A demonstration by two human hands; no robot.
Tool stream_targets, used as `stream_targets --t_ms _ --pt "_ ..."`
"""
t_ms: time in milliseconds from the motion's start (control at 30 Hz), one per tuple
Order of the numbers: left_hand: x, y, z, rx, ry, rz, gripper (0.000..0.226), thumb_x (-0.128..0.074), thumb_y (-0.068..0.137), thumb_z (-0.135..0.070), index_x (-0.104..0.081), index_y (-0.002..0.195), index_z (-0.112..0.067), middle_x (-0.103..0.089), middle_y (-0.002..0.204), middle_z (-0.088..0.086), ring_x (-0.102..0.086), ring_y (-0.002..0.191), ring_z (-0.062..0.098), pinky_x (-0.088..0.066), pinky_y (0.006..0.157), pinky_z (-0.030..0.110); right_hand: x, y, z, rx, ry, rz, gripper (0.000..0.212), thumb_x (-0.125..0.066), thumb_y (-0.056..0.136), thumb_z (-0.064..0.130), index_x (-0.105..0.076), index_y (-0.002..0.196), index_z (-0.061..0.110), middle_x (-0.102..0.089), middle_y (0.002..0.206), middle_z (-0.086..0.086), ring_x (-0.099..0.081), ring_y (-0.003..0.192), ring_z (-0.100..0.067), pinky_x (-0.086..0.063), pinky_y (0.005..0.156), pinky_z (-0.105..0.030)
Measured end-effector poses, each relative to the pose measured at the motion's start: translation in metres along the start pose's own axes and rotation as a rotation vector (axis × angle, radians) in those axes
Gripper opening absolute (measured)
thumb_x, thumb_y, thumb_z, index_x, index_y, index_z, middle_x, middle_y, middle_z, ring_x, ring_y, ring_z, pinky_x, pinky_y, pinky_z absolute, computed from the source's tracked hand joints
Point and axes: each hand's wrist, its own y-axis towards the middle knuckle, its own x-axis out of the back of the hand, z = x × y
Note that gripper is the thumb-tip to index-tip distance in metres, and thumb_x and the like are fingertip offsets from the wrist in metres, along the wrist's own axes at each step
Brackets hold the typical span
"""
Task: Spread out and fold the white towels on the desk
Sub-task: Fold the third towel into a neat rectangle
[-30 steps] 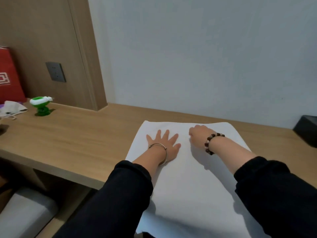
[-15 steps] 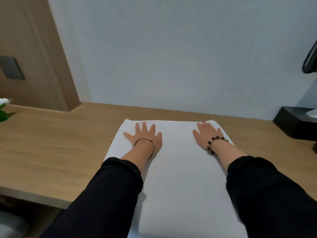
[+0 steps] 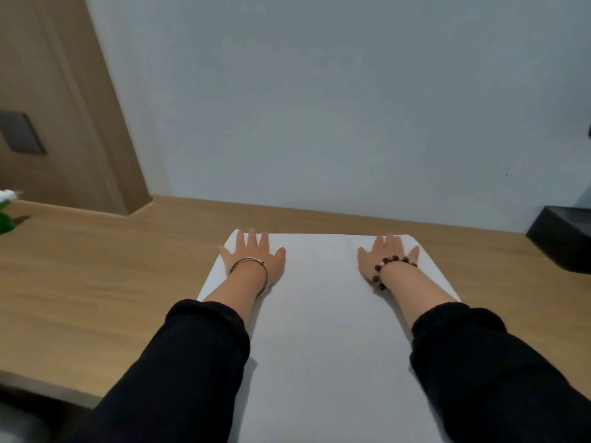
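White towel (image 3: pixel 323 314) lay flat on wooden desk (image 3: pixel 96 282), running from near the wall back to the desk's front edge. My L hand (image 3: pixel 254 259) pressed palm-down w/ fingers spread at towel's far-left corner, R hand (image 3: pixel 388 257) likewise at far-right corner. Neither gripped anything. Black box (image 3: pixel 563 241) sat right of towel.

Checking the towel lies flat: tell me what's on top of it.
Both hands lie flat, palms down, on the white towel: left hand near its far left corner, right hand near its far right. The forearms and sleeves hide strips of the towel.
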Motion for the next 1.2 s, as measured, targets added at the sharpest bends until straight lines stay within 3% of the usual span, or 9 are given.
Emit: stream_targets --t_ms 133,267,500,567,667,733,967,1100,1200 --pt "-0.002 0.007 0.006 -0.217 0.027 -0.022 0.06 -0.011 0.096 -0.048 -0.001 0.151 -0.027 0.008 0.158 -0.008 0.011 0.145 0.016 0.0 0.114 0.054 -0.016 -0.013 0.034 0.517 0.039 -0.04 0.055 -0.012 0.099 0.045 -0.003 0.151 0.029 0.007 0.16 0.003 0.005 0.146 -0.015 0.002 0.115 -0.047" --pt "-0.003 0.015 0.023 -0.322 0.042 -0.008 0.058 -0.012 0.097 -0.049 -0.002 0.151 -0.029 0.007 0.158 -0.01 0.008 0.145 0.014 -0.001 0.115 0.05 -0.01 0.004 -0.007 0.298 0.04 -0.048 0.057 -0.012 0.099 0.045 -0.004 0.152 0.027 0.006 0.16 0.003 0.003 0.147 -0.017 0.0 0.115 -0.048" --pt "0.004 0.011 0.028 0.074 -0.042 0.001 0.064 -0.013 0.097 -0.046 0.001 0.151 -0.015 0.01 0.158 -0.004 0.011 0.145 0.017 0.0 0.115 0.051 -0.009 0.011 -0.037 -0.108 0.044 -0.1 0.06 -0.011 0.099 0.039 -0.004 0.152 0.013 0.008 0.16 -0.002 0.008 0.146 -0.017 0.003 0.117 -0.051" --pt "0.006 0.005 0.018 0.044 0.022 -0.039 0.063 -0.011 0.097 -0.044 -0.001 0.151 -0.013 0.01 0.159 -0.003 0.015 0.144 0.02 0.003 0.114 0.053 -0.008 0.007 -0.028 -0.074 0.042 -0.135 0.06 -0.012 0.099 0.04 -0.002 0.152 0.012 0.011 0.159 -0.004 0.011 0.146 -0.019 0.004 0.116 -0.051" --pt "0.003 -0.003 0.0 -0.348 0.056 -0.037 0.056 -0.01 0.098 -0.045 -0.003 0.151 -0.026 0.008 0.158 -0.009 0.016 0.144 0.019 0.005 0.113 0.052 -0.012 -0.002 -0.004 0.336 0.037 -0.183 0.058 -0.016 0.1 0.04 0.001 0.152 0.021 0.012 0.159 -0.002 0.011 0.146 -0.018 0.003 0.115 -0.05" --pt "0.001 -0.002 -0.004 -0.466 0.057 0.021 0.055 -0.009 0.098 -0.048 0.0 0.15 -0.032 0.008 0.158 -0.013 0.013 0.145 0.016 0.005 0.114 0.05 -0.017 -0.003 0.006 0.469 0.025 -0.107 0.055 -0.013 0.1 0.041 -0.001 0.152 0.027 0.008 0.16 0.002 0.007 0.146 -0.016 0.002 0.115 -0.05" --pt "0.005 0.017 0.024 -0.337 0.044 0.068 0.051 -0.012 0.1 -0.041 -0.003 0.15 -0.032 0.004 0.158 -0.011 0.006 0.146 0.015 -0.001 0.115 0.05 -0.017 0.024 -0.022 0.239 0.026 -0.029 0.056 -0.01 0.098 0.046 -0.005 0.151 0.03 0.006 0.16 0.005 0.003 0.146 -0.016 0.0 0.114 -0.052" --pt "0.016 0.028 0.034 -0.338 0.037 0.091 0.048 -0.019 0.102 -0.029 -0.015 0.15 -0.025 -0.015 0.156 -0.005 -0.011 0.142 0.015 -0.016 0.113 0.051 -0.007 0.046 -0.043 0.197 -0.017 0.065 0.059 -0.013 0.1 0.047 -0.003 0.152 0.022 0.006 0.16 -0.002 0.003 0.147 -0.02 -0.004 0.117 -0.052" --pt "0.03 0.032 0.033 -0.384 0.028 0.136 0.046 -0.028 0.102 -0.017 -0.023 0.148 -0.016 -0.027 0.151 0.007 -0.024 0.138 0.021 -0.021 0.111 0.036 0.011 0.055 -0.056 0.211 -0.036 0.157 0.06 -0.021 0.103 0.042 -0.005 0.152 0.011 0.002 0.159 -0.009 -0.001 0.147 -0.025 -0.008 0.118 -0.042"
